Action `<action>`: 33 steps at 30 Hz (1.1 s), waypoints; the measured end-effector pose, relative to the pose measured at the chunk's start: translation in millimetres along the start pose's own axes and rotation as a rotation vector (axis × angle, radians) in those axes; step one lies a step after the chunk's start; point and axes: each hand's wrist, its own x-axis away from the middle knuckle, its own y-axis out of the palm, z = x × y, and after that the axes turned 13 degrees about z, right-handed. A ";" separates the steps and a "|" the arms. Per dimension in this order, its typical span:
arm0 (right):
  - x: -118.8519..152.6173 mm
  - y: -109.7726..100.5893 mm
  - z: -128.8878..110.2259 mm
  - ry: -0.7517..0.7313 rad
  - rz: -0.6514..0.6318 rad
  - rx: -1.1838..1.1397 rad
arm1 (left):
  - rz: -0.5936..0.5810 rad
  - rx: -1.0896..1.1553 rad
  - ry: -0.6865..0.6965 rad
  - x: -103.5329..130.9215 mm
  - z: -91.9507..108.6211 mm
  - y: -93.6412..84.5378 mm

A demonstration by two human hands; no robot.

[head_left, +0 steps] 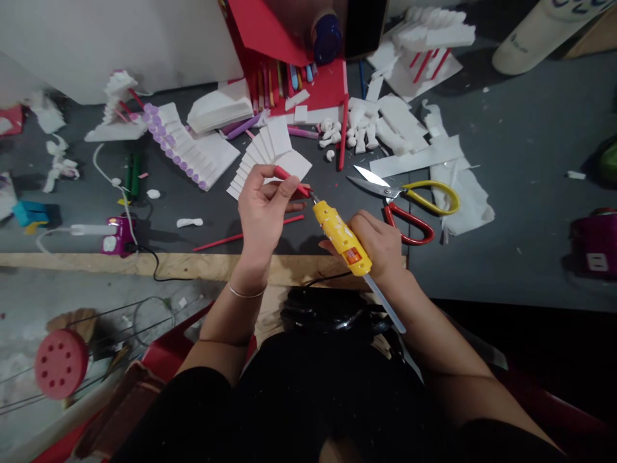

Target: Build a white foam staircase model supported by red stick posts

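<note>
Between the thumb and fingers of my left hand (265,202) is a short red stick (288,177), which looks like a rolled paper tube. My right hand (378,241) is wrapped around a yellow hot glue gun (341,235), with a clear glue stick poking out of its rear. The gun's metal tip meets or nearly meets the red stick's lower end; I cannot tell which. Just beyond my left hand lie fanned white cards (265,151). A thin red strip (231,242) rests below it. Scissors (390,191) with one yellow and one red handle lie beside my right hand.
White crumpled bits (359,122) and paper strips (417,156) lie behind the scissors. Small white models on red posts stand at back left (116,109) and back right (429,48). A pale bottle (525,42) is at far right. A purple glue gun (118,235) lies at left.
</note>
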 end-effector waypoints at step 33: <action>-0.5 6.5 -2.8 0.445 0.118 -0.440 | 0.001 0.072 0.021 -5.0 -4.1 -0.8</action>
